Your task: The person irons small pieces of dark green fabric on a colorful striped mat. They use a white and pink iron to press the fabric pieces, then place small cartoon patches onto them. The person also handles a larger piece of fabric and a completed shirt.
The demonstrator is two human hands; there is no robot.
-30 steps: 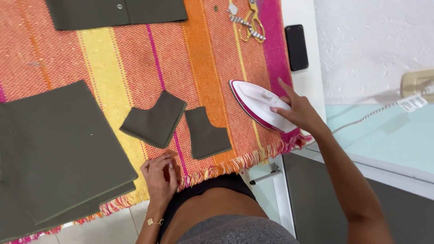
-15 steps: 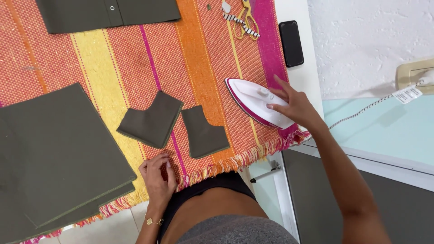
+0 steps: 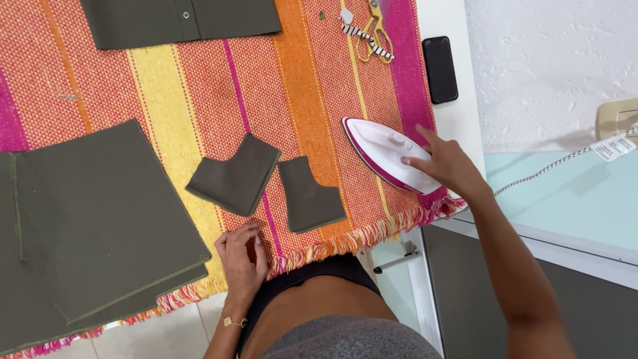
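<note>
Since a second ago little has changed: the right hand (image 3: 446, 163) still lies on the white and magenta iron (image 3: 389, 154), which has kept its spot near the fringed right edge of the striped cloth (image 3: 199, 100), while the left hand (image 3: 240, 256) stays at the near edge. The right arm reaches out from lower right, its fingers spread loosely over the iron's handle end rather than gripping it, and the left hand is loosely curled (fingertips pressing the cloth, holding nothing) just below two small olive fabric pieces (image 3: 236, 176). A white tag (image 3: 611, 146) hangs on the iron's cord (image 3: 531, 176) over the pale blue surface at right, and a black phone (image 3: 440, 69) lies beyond the cloth's edge.
</note>
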